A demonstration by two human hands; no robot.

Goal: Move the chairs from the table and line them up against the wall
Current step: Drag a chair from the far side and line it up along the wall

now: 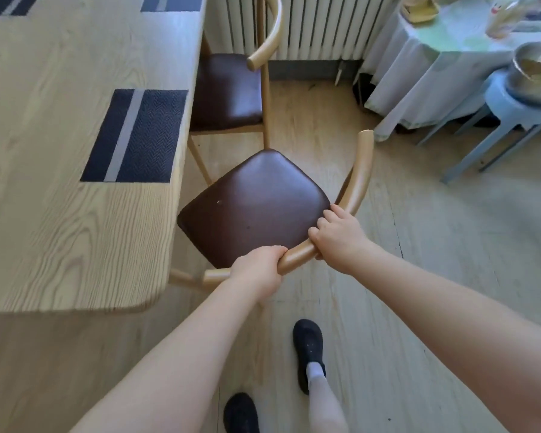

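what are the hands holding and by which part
Both hold the near wooden chair with the brown leather seat by its curved wooden backrest rail: left hand and right hand curl round it side by side.

Left grip (258, 270) and right grip (338, 235) curled tight, arms outstretched

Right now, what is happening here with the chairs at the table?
A person grips the curved wooden backrest of the near chair with both hands, the left hand and the right hand side by side. This chair, with a brown seat, is turned out from the wooden table. A second chair is tucked at the table's side, untouched, near the radiator.
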